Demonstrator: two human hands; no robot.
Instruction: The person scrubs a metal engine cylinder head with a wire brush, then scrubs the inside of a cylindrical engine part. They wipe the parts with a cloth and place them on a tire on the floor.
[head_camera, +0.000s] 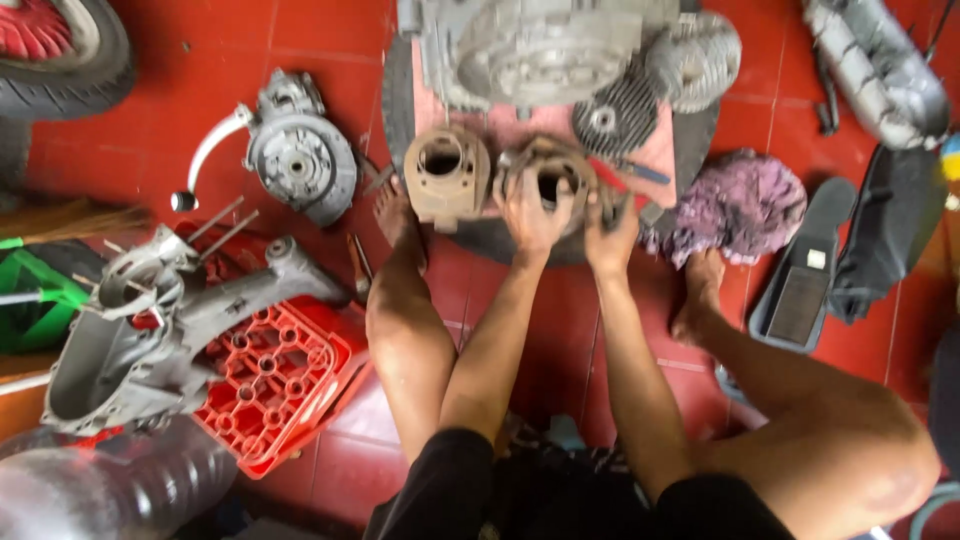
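left hand (533, 212): fingers wrapped over the front and left rim of a round metal engine cylinder (549, 178), clamped on it
right hand (611, 232): pressed on the right side of the same cylinder, fingers curled against it; grip partly hidden, looks closed on the part
cylinder location: on a dark round tyre-like base (700, 140) on the floor, just ahead of the person's knees, bore facing up
beside it: second tan cylinder part (446, 172) with open bore, just left of the held one, near the left foot (395, 215)
behind: grey engine casing (540, 45) and finned cylinder head (613, 118) on pinkish cloth
tools: red-handled tool (610, 178) and a blue-handled one (648, 174) just right of the right hand
right side: purple rag (738, 205) next to the right foot (698, 295), black footboard panel (805, 270), silver exhaust (880, 70) further back
left side: grey cover with curved lever (295, 150), large grey crankcase half (160, 320) lying on red plastic crate (285, 385)
floor: red tiles (150, 130)
posture: seated, legs apart, both arms stretched forward between the knees
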